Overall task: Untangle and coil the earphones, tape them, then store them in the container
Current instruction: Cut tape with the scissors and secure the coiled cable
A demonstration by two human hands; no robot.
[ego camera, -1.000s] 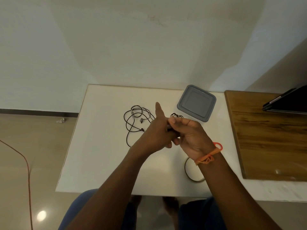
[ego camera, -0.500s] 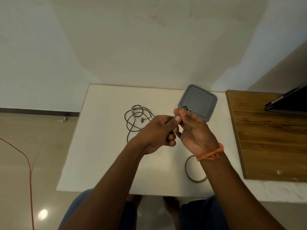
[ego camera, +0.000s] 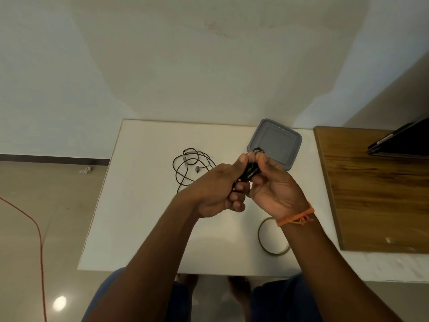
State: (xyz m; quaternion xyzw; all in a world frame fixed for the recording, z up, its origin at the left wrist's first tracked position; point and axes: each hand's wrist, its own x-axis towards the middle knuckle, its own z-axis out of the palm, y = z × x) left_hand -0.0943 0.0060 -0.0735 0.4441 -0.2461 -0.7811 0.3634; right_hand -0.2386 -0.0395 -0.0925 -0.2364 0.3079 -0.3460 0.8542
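A white tabletop (ego camera: 144, 228) stands against a pale wall above a beige tiled floor, with a wooden board (ego camera: 376, 194) along its right edge and a grey container (ego camera: 278, 145) near its far right corner. Above its middle the left hand (ego camera: 216, 189) and right hand (ego camera: 276, 189) meet — fingers curled, pinching a small black coiled earphone bundle (ego camera: 249, 173) between them. A loose black earphone cable (ego camera: 190, 166) lies tangled toward the far edge, left of the hands — and a tape ring (ego camera: 267, 238) lies near the front edge.

Desk (ego camera: 144, 205) top looks smooth matt white, the board (ego camera: 380, 194) on its right edge is grainy wood with some sheen. Container (ego camera: 275, 144) is grey matt plastic, floor (ego camera: 34, 228) glossy tile.
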